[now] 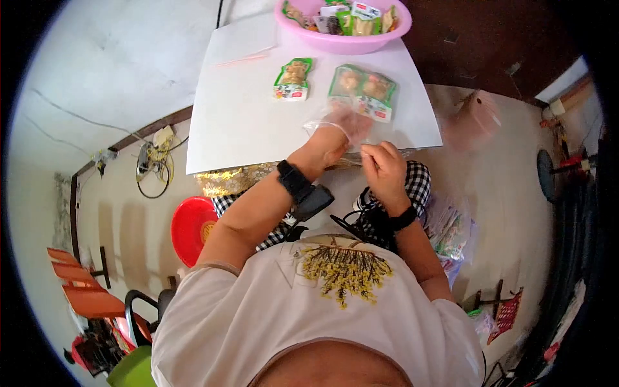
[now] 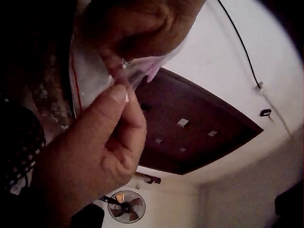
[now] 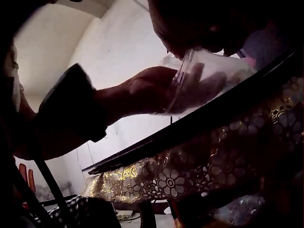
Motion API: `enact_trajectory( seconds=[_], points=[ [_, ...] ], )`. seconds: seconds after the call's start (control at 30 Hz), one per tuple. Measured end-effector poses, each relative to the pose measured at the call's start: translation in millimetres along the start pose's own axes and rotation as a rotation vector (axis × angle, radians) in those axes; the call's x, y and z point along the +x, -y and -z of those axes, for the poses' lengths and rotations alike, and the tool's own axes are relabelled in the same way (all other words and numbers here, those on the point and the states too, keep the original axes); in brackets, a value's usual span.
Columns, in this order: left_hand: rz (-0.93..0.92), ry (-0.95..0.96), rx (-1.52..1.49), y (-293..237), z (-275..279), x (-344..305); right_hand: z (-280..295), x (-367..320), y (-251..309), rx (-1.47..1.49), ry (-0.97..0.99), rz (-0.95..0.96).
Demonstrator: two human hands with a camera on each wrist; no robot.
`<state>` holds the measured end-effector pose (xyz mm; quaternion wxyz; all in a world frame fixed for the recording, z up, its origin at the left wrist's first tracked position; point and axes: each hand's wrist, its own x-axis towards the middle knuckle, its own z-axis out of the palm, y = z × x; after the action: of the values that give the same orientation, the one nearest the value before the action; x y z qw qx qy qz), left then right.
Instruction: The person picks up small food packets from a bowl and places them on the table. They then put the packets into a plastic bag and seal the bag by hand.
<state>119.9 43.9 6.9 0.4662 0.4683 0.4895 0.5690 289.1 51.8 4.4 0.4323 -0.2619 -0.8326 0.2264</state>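
My left hand [image 1: 332, 135] reaches inside a clear plastic bag [image 3: 194, 88], whose film lies around its fingers and palm. Through the film in the right wrist view, the fingers look extended and a little spread. My right hand [image 1: 385, 169] pinches the bag's edge between thumb and bent index finger, close beside the left wrist. Just beyond the left fingertips lies a larger green-edged food packet [image 1: 364, 90] with pale round pieces in it; the bag overlaps its lower edge in the head view. Left of it, a smaller green-edged packet [image 1: 293, 79] lies on the white tabletop [image 1: 238, 122].
A pink basin [image 1: 345, 44] full of packets stands at the table's far edge. Thin pinkish strips [image 1: 242, 58] lie at the far left. A red basin [image 1: 193, 229] is on the floor at left, and bagged packets [image 1: 448, 229] are at right. A patterned cloth [image 3: 166, 183] hangs below the tabletop.
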Motion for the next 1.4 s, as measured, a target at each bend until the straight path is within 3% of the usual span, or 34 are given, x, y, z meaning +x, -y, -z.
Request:
enact_trajectory(
  seconds=[0.03, 0.1, 0.17, 0.23, 0.27, 0.33, 0.4, 0.47, 0.57, 0.67, 0.77, 0.87, 0.97, 1.13, 1.2, 1.23, 1.33, 1.4],
  points=[
    [-0.351, 0.155, 0.574, 0.6, 15.2, -9.1, -1.0, -1.1, -2.4, 0.016, -0.015, -0.008],
    [-0.293, 0.287, 0.771, -12.2, 33.7, -33.2, -0.2, 0.1, -1.0, 0.021, -0.034, -0.002],
    [0.448, 0.203, -0.036, -58.9, 36.5, -62.1, 0.2, 1.0, 1.1, 0.022, -0.026, -0.010],
    [0.577, 0.241, 0.225, -91.4, 61.7, -64.0, 0.5, 2.3, 2.0, 0.023, -0.021, -0.014],
    [0.362, 0.180, 0.228, -82.2, 83.6, -62.0, 0.8, 3.0, 2.6, 0.025, -0.019, -0.013],
    [0.327, -0.170, 0.527, -83.4, 107.7, -39.9, 0.2, 2.3, 3.7, 0.034, -0.013, -0.025],
    [0.103, -0.358, 0.847, -43.2, 146.6, -6.4, -0.8, 2.7, 4.2, 0.043, -0.008, -0.045],
    [0.183, -0.415, 1.227, -32.2, 152.2, 15.9, -1.3, 4.9, 6.0, 0.006, -0.002, -0.045],
    [0.114, -0.532, 1.534, -24.4, 128.7, 23.0, -1.7, 6.5, 7.1, -0.026, -0.012, -0.019],
    [0.195, -0.589, 1.383, -18.1, 127.8, 37.6, -1.5, 10.1, 10.0, -0.026, -0.018, -0.025],
    [0.024, -0.591, 1.050, 1.3, 147.8, 43.2, 1.7, 16.4, 12.4, -0.022, 0.001, -0.053],
    [0.175, -0.553, 0.371, -9.9, 149.7, 18.2, 1.2, 22.3, 15.2, 0.002, -0.039, -0.071],
    [0.137, -0.508, -0.045, -43.3, 142.7, -33.9, 2.4, 28.1, 19.3, 0.022, -0.084, -0.050],
    [0.230, -0.449, -0.320, -76.0, 128.9, -115.0, 4.1, 34.5, 20.8, 0.020, -0.093, -0.023],
    [0.260, -0.278, -0.384, -75.0, 119.1, -134.0, 3.5, 36.7, 21.5, 0.017, -0.097, -0.025],
    [0.273, -0.193, -0.416, -74.6, 113.7, -139.6, 3.2, 37.9, 21.7, 0.016, -0.098, -0.026],
    [0.428, -0.203, -0.411, -82.4, 72.1, -134.0, 3.6, 41.5, 22.7, 0.035, -0.114, 0.002],
    [0.430, -0.200, -0.373, -79.5, 54.4, -122.8, 3.3, 42.9, 21.5, 0.031, -0.127, 0.047]
  ],
)
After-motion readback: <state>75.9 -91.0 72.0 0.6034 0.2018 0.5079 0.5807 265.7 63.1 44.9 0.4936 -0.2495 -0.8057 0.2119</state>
